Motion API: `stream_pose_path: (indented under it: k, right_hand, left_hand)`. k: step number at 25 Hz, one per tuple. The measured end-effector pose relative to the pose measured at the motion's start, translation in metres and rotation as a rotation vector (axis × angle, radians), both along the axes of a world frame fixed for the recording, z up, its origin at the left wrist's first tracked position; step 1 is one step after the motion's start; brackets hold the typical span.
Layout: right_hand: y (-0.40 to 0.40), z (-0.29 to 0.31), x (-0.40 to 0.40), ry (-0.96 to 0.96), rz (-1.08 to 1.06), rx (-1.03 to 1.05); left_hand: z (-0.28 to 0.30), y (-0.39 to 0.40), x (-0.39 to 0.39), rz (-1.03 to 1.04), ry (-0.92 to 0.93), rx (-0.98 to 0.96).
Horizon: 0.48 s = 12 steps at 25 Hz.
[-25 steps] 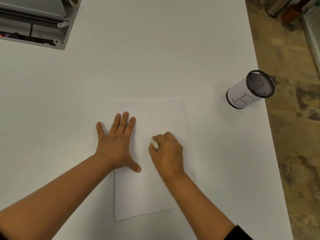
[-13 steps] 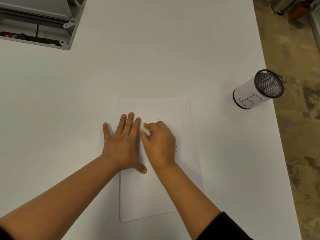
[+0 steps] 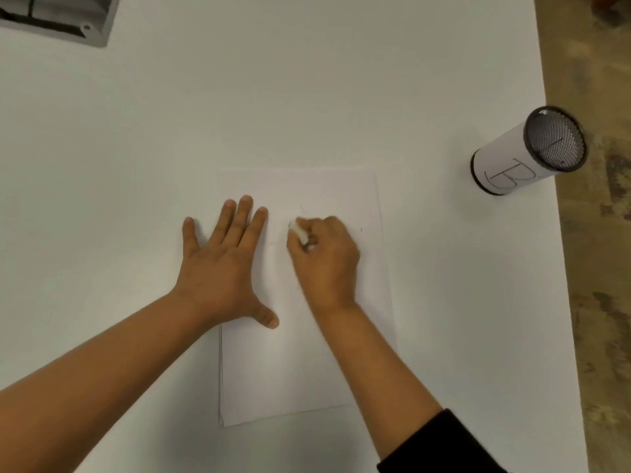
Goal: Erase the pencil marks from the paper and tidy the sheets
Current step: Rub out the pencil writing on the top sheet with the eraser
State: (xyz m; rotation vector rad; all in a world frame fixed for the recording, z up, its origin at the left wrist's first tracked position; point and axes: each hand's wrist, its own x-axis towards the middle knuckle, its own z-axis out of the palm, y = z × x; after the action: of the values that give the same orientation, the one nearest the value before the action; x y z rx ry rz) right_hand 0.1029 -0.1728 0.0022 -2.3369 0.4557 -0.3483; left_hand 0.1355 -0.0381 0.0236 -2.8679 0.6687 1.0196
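Observation:
A small stack of white paper sheets [image 3: 300, 370] lies on the white table, long side running away from me. My left hand [image 3: 222, 264] presses flat on the stack's left part, fingers spread, the little finger reaching past the paper's edge. My right hand [image 3: 324, 264] grips a white eraser [image 3: 298, 231] and holds it against the upper middle of the top sheet. A few faint pencil specks [image 3: 361, 229] show near the eraser and toward the sheet's right edge.
A mesh pen cup [image 3: 526, 151] wrapped in white paper marked "B" stands near the table's right edge [image 3: 560, 233]. A grey metal frame [image 3: 82, 25] sits at the far left corner. Brown mottled floor lies beyond the right edge.
My right hand has rubbed the eraser left toward my left hand and then back to the right a little. My left hand stays pressed on the sheets.

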Motion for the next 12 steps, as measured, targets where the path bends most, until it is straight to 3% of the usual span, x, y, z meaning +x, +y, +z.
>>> stream_pose_path:
  k: [5,9,12]
  right_hand:
    - [-0.056,0.001,0.007,-0.004,-0.305,-0.009]
    - [-0.024,0.003,0.008,0.054,-0.154,-0.043]
    - [-0.060,0.007,0.014,0.070,-0.231,-0.053]
  left_hand:
    - [0.000,0.000,-0.001,-0.001,-0.008,-0.021]
    - [0.000,0.000,-0.001,-0.006,-0.016,-0.019]
    - [0.001,0.000,-0.001,-0.010,-0.005,-0.025]
